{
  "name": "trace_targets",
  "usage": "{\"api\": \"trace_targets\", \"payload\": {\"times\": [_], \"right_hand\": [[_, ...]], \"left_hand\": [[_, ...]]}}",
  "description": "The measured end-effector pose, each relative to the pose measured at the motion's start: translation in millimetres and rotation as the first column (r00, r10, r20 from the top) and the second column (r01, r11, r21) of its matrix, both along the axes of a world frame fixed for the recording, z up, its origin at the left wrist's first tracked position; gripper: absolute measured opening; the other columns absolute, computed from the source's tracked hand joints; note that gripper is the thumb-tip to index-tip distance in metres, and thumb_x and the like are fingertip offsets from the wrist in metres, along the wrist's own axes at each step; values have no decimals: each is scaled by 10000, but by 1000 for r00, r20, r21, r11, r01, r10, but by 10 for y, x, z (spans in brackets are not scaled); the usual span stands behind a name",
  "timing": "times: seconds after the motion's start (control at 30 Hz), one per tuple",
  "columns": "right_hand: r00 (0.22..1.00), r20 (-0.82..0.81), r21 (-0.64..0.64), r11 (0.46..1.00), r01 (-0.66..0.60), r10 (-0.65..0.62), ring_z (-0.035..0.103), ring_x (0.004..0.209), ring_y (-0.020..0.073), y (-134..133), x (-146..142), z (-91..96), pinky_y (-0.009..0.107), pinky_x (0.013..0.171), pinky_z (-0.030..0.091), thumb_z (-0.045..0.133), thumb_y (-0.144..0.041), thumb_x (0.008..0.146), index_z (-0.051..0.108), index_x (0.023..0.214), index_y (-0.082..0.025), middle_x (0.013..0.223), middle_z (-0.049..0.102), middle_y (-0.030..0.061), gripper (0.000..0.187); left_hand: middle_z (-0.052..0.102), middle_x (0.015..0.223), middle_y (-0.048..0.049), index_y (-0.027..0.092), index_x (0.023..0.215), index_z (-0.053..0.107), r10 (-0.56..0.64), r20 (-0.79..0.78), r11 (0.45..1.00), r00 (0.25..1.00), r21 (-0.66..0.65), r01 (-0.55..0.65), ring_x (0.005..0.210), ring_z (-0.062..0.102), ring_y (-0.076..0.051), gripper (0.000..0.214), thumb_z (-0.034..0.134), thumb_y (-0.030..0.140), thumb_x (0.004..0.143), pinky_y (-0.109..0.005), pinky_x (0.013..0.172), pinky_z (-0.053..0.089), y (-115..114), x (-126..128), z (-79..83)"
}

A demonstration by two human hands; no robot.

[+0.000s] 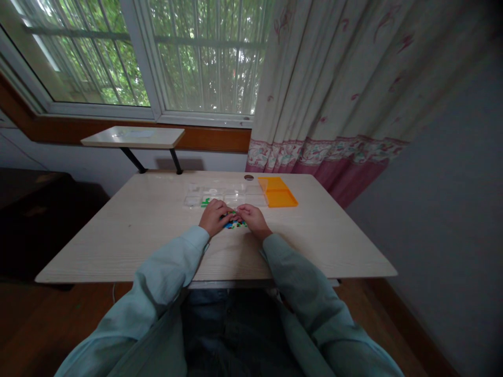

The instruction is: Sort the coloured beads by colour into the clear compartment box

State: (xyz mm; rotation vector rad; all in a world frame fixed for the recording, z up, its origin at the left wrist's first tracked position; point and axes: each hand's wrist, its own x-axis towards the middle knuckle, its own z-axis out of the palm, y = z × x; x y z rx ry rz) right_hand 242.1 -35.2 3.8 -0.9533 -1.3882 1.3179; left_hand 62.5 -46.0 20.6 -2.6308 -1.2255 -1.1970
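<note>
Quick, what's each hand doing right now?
Left hand: curved over small colourful pieces; can't tell if it's gripping.
Right hand: partly curled beside them; can't tell what it's holding.

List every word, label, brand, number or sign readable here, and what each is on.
No text can be read.
Pale patch on the raised shelf: too blurred to tell whether it bears print.
Colourful pieces: too small to tell any markings.
Orange box: no legible lettering.

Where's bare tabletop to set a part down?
Free: tabletop right of the right hand and orange tray, to the right edge; also left of the left hand, bar a dark speck. Crowded: the middle, with both hands at the colored pieces and the clear compartment tray beyond.
</note>
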Motion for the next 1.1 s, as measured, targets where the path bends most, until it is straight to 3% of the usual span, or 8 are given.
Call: {"api": "trace_targets", "payload": {"times": [0.2, 0.4, 0.47, 0.6, 0.77, 1.1], "right_hand": [[1000, 30, 27, 1000, -7, 6, 660, 655, 138, 12, 7, -18, 258, 605, 520, 643, -513, 719, 626, 839, -202, 746, 703, 12, 333], [959, 223, 241, 963, 118, -173, 621, 724, 160, 15, 107, 5, 302, 706, 499, 616, -442, 767, 673, 840, -197, 801, 690, 33, 262], [912, 334, 372, 922, 106, -240, 599, 798, 173, 17, 166, 24, 314, 778, 466, 650, -389, 762, 694, 801, -196, 802, 674, 36, 201], [757, 554, 612, 786, -90, -345, 550, 866, 179, 14, 214, 27, 321, 840, 396, 658, -312, 796, 726, 793, -209, 818, 655, 41, 123], [648, 672, 628, 741, -240, -359, 504, 904, 185, -41, 127, 3, 314, 827, 364, 622, -304, 837, 728, 926, -228, 900, 636, 50, 158], [472, 763, 616, 717, -326, -442, 451, 990, 216, -204, -14, 144, 353, 845, 301, 562, -359, 877, 686, 1019, -247, 1008, 600, 61, 219]], "left_hand": [[590, 844, -56, 249, 955, 696, 9, 25, 1000, 1000, -25, -8, 884, 496, -211, 250, 505, 397, 892, -367, 809, 410, 1, -19, 4], [591, 829, -50, 230, 918, 701, 114, 149, 993, 982, -33, -110, 865, 509, -201, 243, 528, 397, 881, -371, 829, 406, 107, -120, -43], [591, 828, -47, 228, 903, 703, 194, 205, 981, 959, -45, -189, 874, 516, -203, 242, 537, 402, 875, -369, 830, 407, 159, -187, -57], [603, 811, -38, 235, 880, 709, 299, 308, 954, 903, -91, -285, 853, 538, -197, 235, 540, 397, 873, -367, 835, 409, 248, -321, -77], [611, 788, -31, 233, 889, 707, 342, 386, 939, 857, -129, -317, 831, 556, -190, 235, 532, 390, 876, -346, 800, 425, 287, -373, -105], [619, 801, -35, 226, 872, 706, 313, 345, 950, 885, -96, -298, 844, 551, -197, 234, 542, 392, 870, -346, 801, 421, 269, -325, -105]]}}
